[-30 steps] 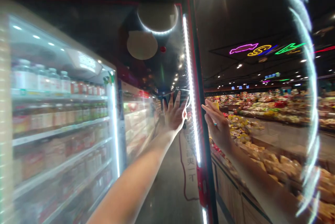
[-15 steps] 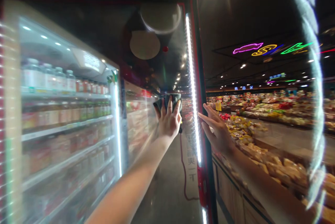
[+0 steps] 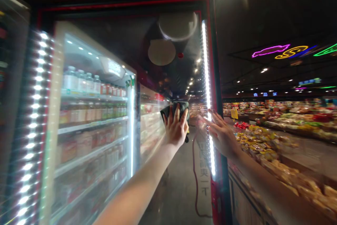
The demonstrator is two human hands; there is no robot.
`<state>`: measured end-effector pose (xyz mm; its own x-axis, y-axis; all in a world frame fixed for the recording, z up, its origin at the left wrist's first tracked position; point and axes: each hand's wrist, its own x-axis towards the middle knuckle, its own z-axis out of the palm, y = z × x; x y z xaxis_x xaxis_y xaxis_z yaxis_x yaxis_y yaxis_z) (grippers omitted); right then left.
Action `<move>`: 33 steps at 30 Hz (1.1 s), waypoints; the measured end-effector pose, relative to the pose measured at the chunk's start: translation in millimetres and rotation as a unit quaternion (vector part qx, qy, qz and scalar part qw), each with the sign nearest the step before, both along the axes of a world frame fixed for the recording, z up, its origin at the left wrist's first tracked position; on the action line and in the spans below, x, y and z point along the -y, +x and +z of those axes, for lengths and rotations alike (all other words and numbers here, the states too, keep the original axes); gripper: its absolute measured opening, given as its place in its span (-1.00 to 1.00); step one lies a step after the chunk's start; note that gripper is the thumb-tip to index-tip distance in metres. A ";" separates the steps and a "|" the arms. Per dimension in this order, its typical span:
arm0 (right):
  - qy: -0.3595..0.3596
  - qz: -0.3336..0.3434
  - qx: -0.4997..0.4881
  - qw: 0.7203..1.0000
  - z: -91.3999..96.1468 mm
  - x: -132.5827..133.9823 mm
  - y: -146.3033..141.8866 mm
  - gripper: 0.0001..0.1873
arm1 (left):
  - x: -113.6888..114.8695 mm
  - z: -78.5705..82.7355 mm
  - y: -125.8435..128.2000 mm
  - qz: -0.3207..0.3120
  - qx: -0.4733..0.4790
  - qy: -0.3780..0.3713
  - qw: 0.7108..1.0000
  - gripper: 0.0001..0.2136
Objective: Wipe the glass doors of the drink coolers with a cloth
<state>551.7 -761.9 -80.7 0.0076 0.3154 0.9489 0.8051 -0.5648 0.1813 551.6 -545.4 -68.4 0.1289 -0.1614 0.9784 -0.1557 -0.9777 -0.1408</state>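
My left hand (image 3: 176, 128) presses a dark grey-green cloth (image 3: 176, 107) flat against the glass door (image 3: 163, 77) of a lit cooler, fingers spread over the cloth. The cloth sits a little left of the door's vertical light strip (image 3: 207, 88). My right hand (image 3: 223, 134) rests on the door's red-and-black right edge (image 3: 216, 77), fingers stretched out and holding nothing.
Through the glass are shelves of bottled drinks (image 3: 86, 112) and further coolers down a dark aisle. To the right, low wooden bins of packaged snacks (image 3: 263, 147) run along the floor. Neon signs (image 3: 279, 51) hang from the dark ceiling.
My left hand has slid the cloth leftward over the glass, away from the light strip. My right hand has stayed at the door's edge. The view has shifted left.
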 end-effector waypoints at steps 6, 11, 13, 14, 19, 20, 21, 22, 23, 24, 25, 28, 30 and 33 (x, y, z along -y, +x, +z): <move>0.033 -0.029 0.008 0.999 9.2 -22.8 9.0 -0.52 | 4.1 29.6 4.8 -0.015 -0.029 0.122 0.992 -0.38; 0.029 -0.066 0.026 0.997 8.5 -21.6 11.6 -0.49 | -37.6 55.1 -1.9 0.010 0.030 -0.038 0.999 -0.41; 0.028 -0.073 0.026 0.997 8.5 -24.5 10.3 -0.49 | -45.1 33.6 -3.6 0.014 0.028 -0.043 0.999 -0.41; 0.032 -0.077 0.024 0.996 9.6 -28.5 9.1 -0.49 | -45.5 21.5 -4.0 0.012 0.017 -0.015 1.000 -0.40; 0.055 -0.090 -0.003 0.994 21.2 -61.8 -0.1 -0.43 | -47.6 20.1 -7.8 -0.006 -0.036 0.125 0.991 -0.40; 0.055 -0.092 -0.006 0.994 22.5 -67.3 -2.1 -0.42 | -54.1 31.3 -9.1 -0.005 -0.035 0.119 0.992 -0.41; 0.052 -0.094 -0.007 0.994 22.8 -71.8 -4.0 -0.40 | -62.8 42.3 -10.4 -0.002 -0.029 0.097 0.995 -0.42; 0.047 -0.095 -0.007 0.994 22.1 -75.5 -5.7 -0.38 | -72.8 50.8 -11.6 0.003 -0.017 0.060 0.998 -0.42; 0.041 -0.096 -0.007 0.994 20.5 -78.7 -7.3 -0.37 | -83.1 54.8 -12.9 0.009 -0.001 0.012 1.000 -0.43; 0.034 -0.097 -0.007 0.995 18.1 -81.7 -8.6 -0.36 | -92.5 53.4 -14.1 0.015 0.016 -0.036 0.999 -0.43; 0.027 -0.097 -0.008 0.995 15.5 -85.1 -9.7 -0.36 | -100.1 46.6 -15.5 0.018 0.029 -0.070 0.997 -0.44; 0.011 -0.099 -0.012 0.995 9.4 -98.8 -12.3 -0.37 | -108.3 9.8 -20.6 0.012 0.012 -0.042 0.999 -0.42; 0.007 -0.098 -0.019 0.995 9.4 -110.6 -14.4 -0.38 | -106.8 -5.9 -24.0 0.000 -0.029 0.048 0.998 -0.40; 0.014 -0.089 -0.029 0.995 14.0 -127.5 -19.1 -0.38 | -113.5 10.1 -26.9 -0.004 -0.057 0.122 0.991 -0.40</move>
<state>532.6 -634.4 -66.7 0.1166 0.2783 0.9534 0.6999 -0.7041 0.1199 524.6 -431.9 -58.3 0.2345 -0.3929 0.8892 -0.1916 -0.9154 -0.3540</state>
